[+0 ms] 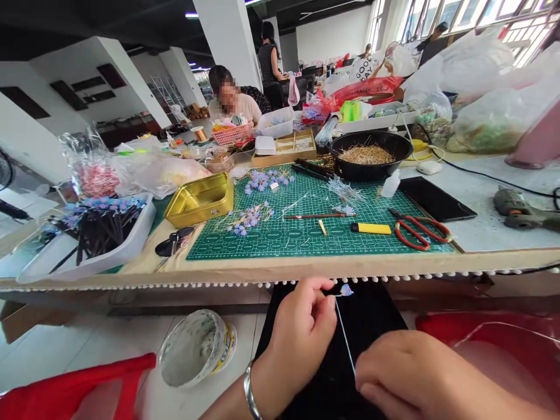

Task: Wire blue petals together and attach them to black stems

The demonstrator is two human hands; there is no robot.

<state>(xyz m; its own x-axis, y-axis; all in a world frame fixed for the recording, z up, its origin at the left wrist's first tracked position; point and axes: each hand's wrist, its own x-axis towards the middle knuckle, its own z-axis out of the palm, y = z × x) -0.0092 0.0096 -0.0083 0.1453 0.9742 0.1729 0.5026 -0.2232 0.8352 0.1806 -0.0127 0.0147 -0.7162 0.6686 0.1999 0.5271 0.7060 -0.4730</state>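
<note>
Over my lap, my left hand [304, 324] is closed, with thumb and forefinger pinching the thin stem of a small blue-purple flower [347, 290]. A pale thread [345, 333] runs taut from the stem, down and right, to my right hand [405, 364]. That hand is closed on the thread, its fingertips partly hidden. Ahead on the green cutting mat [245, 248] lie several blue-purple flower sprigs [249, 219], a thin brown stick [319, 216], a yellow utility knife [371, 228] and a small gold clip [322, 227]. Red-handled scissors [422, 230] rest at the mat's right.
A gold tin [205, 201] and a white tray [135, 233] of dark-stemmed flowers stand left. Behind the mat is a black bowl [398, 160] of gold pieces. A glue gun [520, 207] lies right; a bucket [188, 350] stands below. A person [236, 105] sits opposite.
</note>
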